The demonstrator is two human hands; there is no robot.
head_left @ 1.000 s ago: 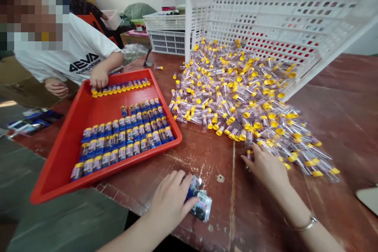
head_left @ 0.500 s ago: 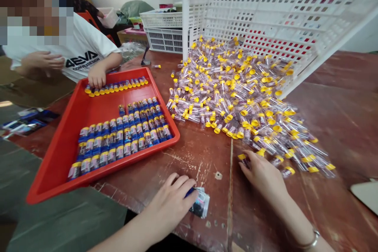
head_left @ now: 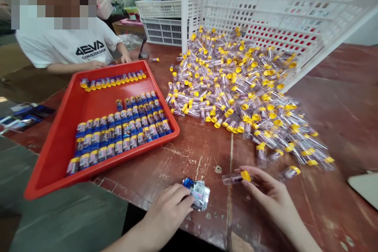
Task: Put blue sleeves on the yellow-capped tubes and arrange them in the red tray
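Observation:
Between the thumb and fingers of my right hand (head_left: 267,189) is a clear plastic tube (head_left: 233,178) with a yellow cap, lying sideways with its clear end toward the left. My left hand (head_left: 169,212) rests at the table's front edge, its fingers closed on a small stack of foil packets (head_left: 201,193) in silver and blue with a barcode label. A big pile of clear yellow-capped tubes (head_left: 224,86) spreads beyond my hands, and a loose capped tube (head_left: 289,173) lies just right of my right hand.
A red tray (head_left: 56,157) at the left holds rows of filled, yellow-capped tubes. A white crate (head_left: 184,12) lies tipped behind the pile. Across the table sits a person in a white shirt (head_left: 73,47). More packets (head_left: 23,116) lie far left; a pale flat object (head_left: 364,189) is at the right.
My right hand has drawn a tube from the pile's near edge toward me. My left hand stays at the packets, showing more of them. The other person's hand has left the tray's tube row.

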